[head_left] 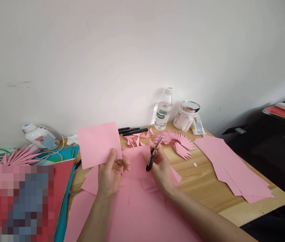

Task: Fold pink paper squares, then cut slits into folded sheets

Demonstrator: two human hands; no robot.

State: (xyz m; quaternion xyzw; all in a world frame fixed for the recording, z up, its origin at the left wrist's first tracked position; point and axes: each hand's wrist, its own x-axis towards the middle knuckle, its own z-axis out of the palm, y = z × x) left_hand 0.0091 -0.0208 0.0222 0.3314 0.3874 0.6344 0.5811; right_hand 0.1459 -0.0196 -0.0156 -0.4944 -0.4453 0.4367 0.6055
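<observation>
My left hand [112, 173] pinches the lower edge of a pink square sheet of paper [98, 143] and holds it up over the wooden table [205, 181]. My right hand [160, 165] grips black-handled scissors [153, 155], blades pointing up and away, just right of the sheet. Under both hands lie several large pink sheets and cut pieces [137, 201].
Folded pink triangles [134, 139] and a fan of folded pieces [176, 141] lie behind the hands. Black markers [132, 131], a water bottle [164, 109] and a white mug [185, 116] stand by the wall. Pink offcuts [230, 168] cover the right side; red and blue sheets [65, 181] lie left.
</observation>
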